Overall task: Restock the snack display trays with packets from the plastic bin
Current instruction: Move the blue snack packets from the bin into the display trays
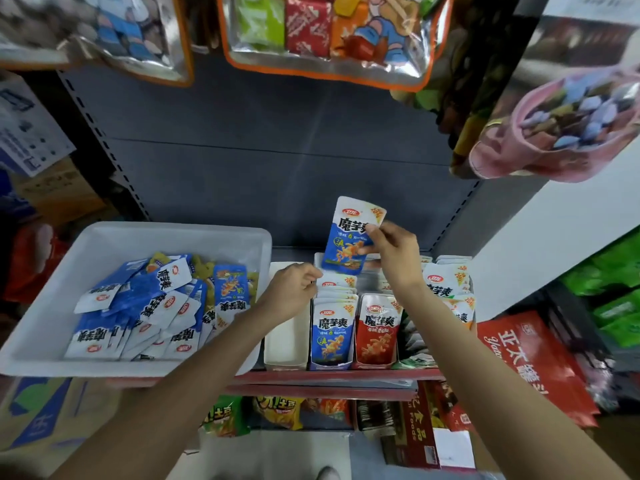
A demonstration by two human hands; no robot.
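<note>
My right hand (391, 252) pinches a blue and white snack packet (349, 237) by its right edge and holds it upright above the back of the display trays. My left hand (294, 294) has curled fingers touching the back of the upright row in the blue packet tray (332, 334). Whether it grips a packet there I cannot tell. The white plastic bin (114, 237) on the left holds several loose blue and white packets (152, 306). Beside the blue tray stand a red packet tray (379, 332) and an empty white tray (285, 341).
More packets (446, 289) fill trays right of the red one. The shelf's red front edge (332, 377) runs below the trays, with snack bags (277, 412) on the lower shelf. Clear hanging bags (329, 32) dangle overhead. A red bag (526, 362) lies at the right.
</note>
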